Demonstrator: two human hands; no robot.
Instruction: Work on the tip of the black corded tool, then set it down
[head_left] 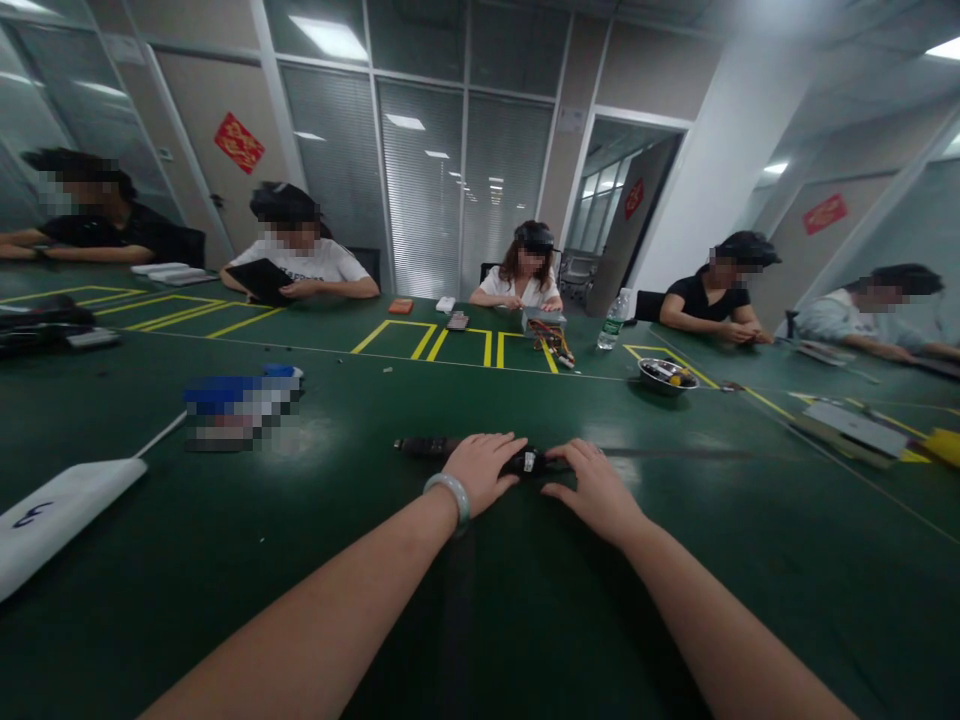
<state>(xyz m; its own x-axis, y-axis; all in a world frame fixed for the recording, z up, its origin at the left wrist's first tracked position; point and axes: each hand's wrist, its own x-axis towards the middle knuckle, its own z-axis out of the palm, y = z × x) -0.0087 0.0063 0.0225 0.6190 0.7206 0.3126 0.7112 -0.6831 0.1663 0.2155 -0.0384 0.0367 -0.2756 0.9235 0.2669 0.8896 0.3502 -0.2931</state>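
Observation:
A slim black tool that looks like an electric screwdriver (424,448) lies sideways on the green table, its narrow metal tip pointing left. My left hand (481,468) is closed over its middle, fingers on the far side and thumb on the near side. A jade-coloured bangle (454,497) circles the left wrist. Beyond those fingers the tool's black rear end (527,460) shows a small white label. My right hand (589,485) has its fingertips at that rear end, with the thumb held apart. Whatever lies beneath the right fingers is mostly hidden.
A white power bank (71,520) with a cable and a blurred-out device (244,405) lie left on the table (525,620). Beyond are a metal bowl (666,377), a water bottle (613,320) and a grey box with wires (544,322). Several people sit around the far side.

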